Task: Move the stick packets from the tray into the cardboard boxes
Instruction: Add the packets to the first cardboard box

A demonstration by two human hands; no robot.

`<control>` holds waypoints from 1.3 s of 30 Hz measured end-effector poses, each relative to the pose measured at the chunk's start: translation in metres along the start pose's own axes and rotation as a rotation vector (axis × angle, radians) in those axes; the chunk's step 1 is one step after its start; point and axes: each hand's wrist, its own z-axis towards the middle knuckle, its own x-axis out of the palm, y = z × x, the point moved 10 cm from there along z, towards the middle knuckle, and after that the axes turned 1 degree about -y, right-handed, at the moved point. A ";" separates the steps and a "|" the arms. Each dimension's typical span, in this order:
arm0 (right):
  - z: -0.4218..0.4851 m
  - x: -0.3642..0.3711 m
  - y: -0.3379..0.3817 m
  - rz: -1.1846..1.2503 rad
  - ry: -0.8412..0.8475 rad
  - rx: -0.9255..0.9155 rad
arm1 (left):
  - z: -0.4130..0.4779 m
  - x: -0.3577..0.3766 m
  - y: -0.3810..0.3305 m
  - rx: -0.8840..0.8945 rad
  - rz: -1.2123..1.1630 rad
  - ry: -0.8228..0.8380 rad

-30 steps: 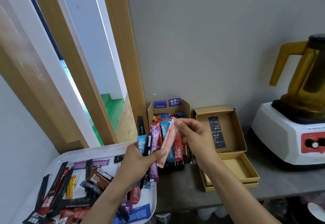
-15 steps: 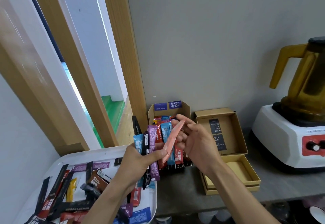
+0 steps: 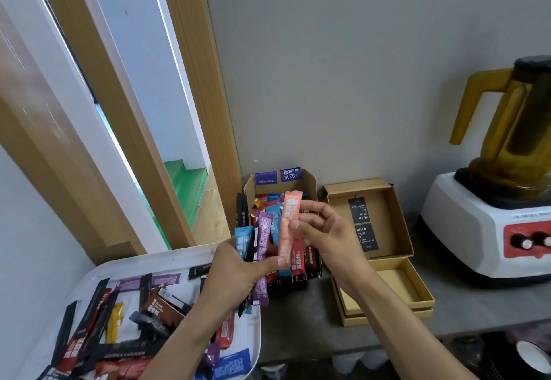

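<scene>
My left hand (image 3: 238, 269) grips a fan of several stick packets (image 3: 262, 239), blue, black and purple, above the tray's right end. My right hand (image 3: 331, 233) pinches a salmon-pink stick packet (image 3: 287, 227), held upright in front of the open cardboard box (image 3: 310, 181); my left thumb touches its lower end. That box holds several coloured packets standing against its far wall. The white tray (image 3: 143, 263) at lower left carries many loose packets, mostly black, brown, purple, one yellow (image 3: 114, 321). An open flat cardboard box (image 3: 417, 293) lies to the right, its tray bare.
A blender with an amber jug (image 3: 507, 129) on a white base (image 3: 465, 230) stands at the far right of the grey counter (image 3: 298, 329). The flat box's lid (image 3: 384, 215) leans open behind it. A wooden door frame (image 3: 193, 81) and wall border the left.
My right hand has swung the pink packet from tilted to nearly upright and raised it slightly. My left hand still holds its bundle in about the same place.
</scene>
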 end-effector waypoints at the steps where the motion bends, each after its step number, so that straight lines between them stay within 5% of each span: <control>1: 0.000 0.000 0.000 -0.003 0.001 0.001 | -0.001 0.000 0.000 -0.006 -0.004 -0.001; 7: 0.001 0.008 0.007 -0.305 0.069 -0.101 | -0.003 -0.008 -0.018 0.050 -0.023 -0.107; 12: 0.002 -0.016 0.043 -0.543 -0.073 -0.198 | -0.002 -0.036 -0.035 0.131 -0.130 -0.255; 14: 0.001 -0.015 0.047 -0.608 0.056 -0.168 | -0.003 -0.045 -0.040 0.170 -0.112 -0.270; 17: -0.002 -0.012 0.038 -0.512 0.152 -0.085 | 0.000 -0.040 -0.037 0.155 0.002 -0.210; 21: 0.000 -0.023 0.027 -0.148 -0.053 -0.030 | 0.003 -0.022 -0.015 0.062 0.062 -0.118; 23: 0.001 -0.025 0.021 -0.150 -0.112 -0.025 | 0.003 -0.017 -0.007 0.039 0.048 -0.102; 28: 0.002 -0.023 0.030 -0.564 -0.179 -0.190 | 0.002 -0.021 0.009 -0.001 0.065 -0.132; 39: 0.019 0.016 -0.015 -0.986 -0.106 -0.310 | -0.001 -0.009 0.021 0.010 0.147 -0.092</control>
